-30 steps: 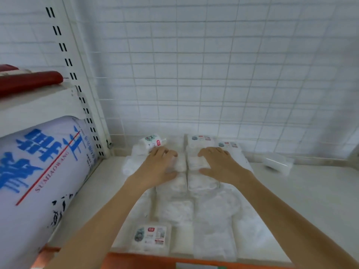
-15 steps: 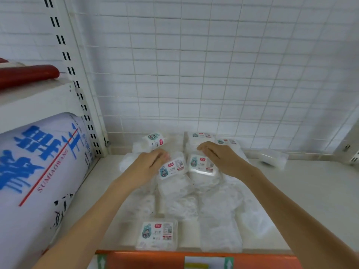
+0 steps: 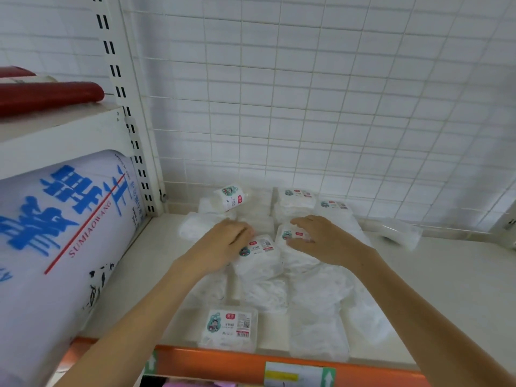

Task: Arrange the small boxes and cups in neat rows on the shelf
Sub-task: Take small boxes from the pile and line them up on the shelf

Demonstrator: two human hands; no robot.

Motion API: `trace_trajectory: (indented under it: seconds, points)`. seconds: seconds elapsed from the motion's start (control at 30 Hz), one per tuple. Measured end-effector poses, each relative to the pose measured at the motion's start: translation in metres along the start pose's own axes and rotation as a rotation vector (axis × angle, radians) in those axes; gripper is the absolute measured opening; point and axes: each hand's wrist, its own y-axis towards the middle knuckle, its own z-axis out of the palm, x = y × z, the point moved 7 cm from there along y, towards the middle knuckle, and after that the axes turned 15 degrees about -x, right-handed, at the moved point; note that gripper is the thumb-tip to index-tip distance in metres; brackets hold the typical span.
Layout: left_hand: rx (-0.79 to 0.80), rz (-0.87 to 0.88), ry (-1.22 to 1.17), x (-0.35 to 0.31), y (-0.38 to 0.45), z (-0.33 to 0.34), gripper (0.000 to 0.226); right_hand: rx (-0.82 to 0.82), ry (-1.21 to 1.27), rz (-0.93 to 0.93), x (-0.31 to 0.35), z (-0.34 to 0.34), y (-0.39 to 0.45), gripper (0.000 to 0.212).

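While left hand [image 3: 226, 241] and right hand [image 3: 321, 238] each clasp labelled box [image 3: 258, 248], rows half-formed; tilted box [image 3: 230, 196], stray box [image 3: 400, 233] left.

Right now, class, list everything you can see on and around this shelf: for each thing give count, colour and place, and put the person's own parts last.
small boxes: many, exact count unclear, clear plastic with white contents, some showing labels; laid in rough rows from the shelf's front edge to the back.
tipped box: one, clear with label; tilted at the back left of the pile.
stray box: one, clear; lying apart at the back right.
shelf: one, cream.
front rail: one, orange; along the shelf's front edge.
wire grid: one, white; behind the shelf.
large roll: one, white with blue print; left.
red item: one; upper left shelf.
left hand: on a labelled box.
right hand: on the neighbouring box.
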Motion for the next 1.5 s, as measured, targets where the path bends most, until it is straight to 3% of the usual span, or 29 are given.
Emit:
trace_trajectory:
  seconds: [0.1,0.17,0.3,0.43,0.67,0.87,1.07,1.5]
  points:
    - [0.019,0.144,0.204,-0.001,-0.007,-0.006,0.074,0.079,-0.072,-0.003,-0.003,0.0,-0.005,0.06]
    - [0.035,0.215,0.375,0.0,-0.012,-0.006,0.088,0.079,-0.087,0.0,-0.004,0.0,-0.004,0.058]
    - [0.032,0.224,0.342,-0.001,-0.015,-0.004,0.088,-0.012,-0.068,0.001,0.001,0.0,-0.004,0.064]
    - [0.031,0.232,0.27,-0.005,-0.016,-0.003,0.081,-0.209,-0.151,-0.067,0.01,-0.01,-0.009,0.067]
    - [-0.075,0.291,-0.035,-0.029,-0.008,-0.008,0.068,-0.539,-0.049,0.029,-0.002,-0.053,-0.061,0.066]
    - [-0.053,0.435,-0.221,-0.103,-0.013,0.019,0.071,-0.671,-0.064,0.133,-0.041,-0.092,-0.155,0.073]
    - [0.094,0.558,-0.298,-0.189,-0.055,0.087,0.064,-0.71,-0.104,0.403,-0.096,-0.111,-0.291,0.077]
    - [0.385,0.506,-0.527,-0.348,-0.219,0.263,0.062,-0.722,-0.155,0.876,-0.14,-0.111,-0.587,0.075]
